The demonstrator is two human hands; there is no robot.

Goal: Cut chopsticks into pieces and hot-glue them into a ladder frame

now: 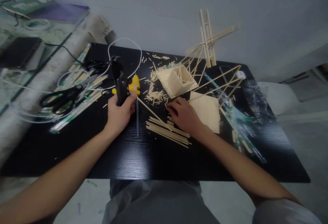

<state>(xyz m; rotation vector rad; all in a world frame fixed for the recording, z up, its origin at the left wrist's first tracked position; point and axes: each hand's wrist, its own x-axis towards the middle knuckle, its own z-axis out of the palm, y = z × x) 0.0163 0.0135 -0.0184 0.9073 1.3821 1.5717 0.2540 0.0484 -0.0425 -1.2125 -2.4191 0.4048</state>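
Note:
My left hand (120, 112) is closed around a black hand tool (119, 78) with a curved, hooked upper end; its exact kind is unclear. Right beside it lies a yellow glue gun (134, 85), a translucent glue stick (137, 119) pointing toward me. One thin wooden stick (151, 109) slants from near my left fingertips to a row of sticks (166, 133). My right hand (183, 114) has its fingertips pinched just above that row; whatever they hold is too small to make out. Beyond stands a wooden model (176, 80) with a boxy part on a flat base.
Black scissors (63, 97) lie on packaged sticks (79, 109) at left, amid a white cable (140, 54). Short offcuts (155, 95) litter the middle. A wooden sheet (206, 113), a tall stick frame (207, 39) and plastic wrappers (241, 124) occupy the right of the black table (123, 162).

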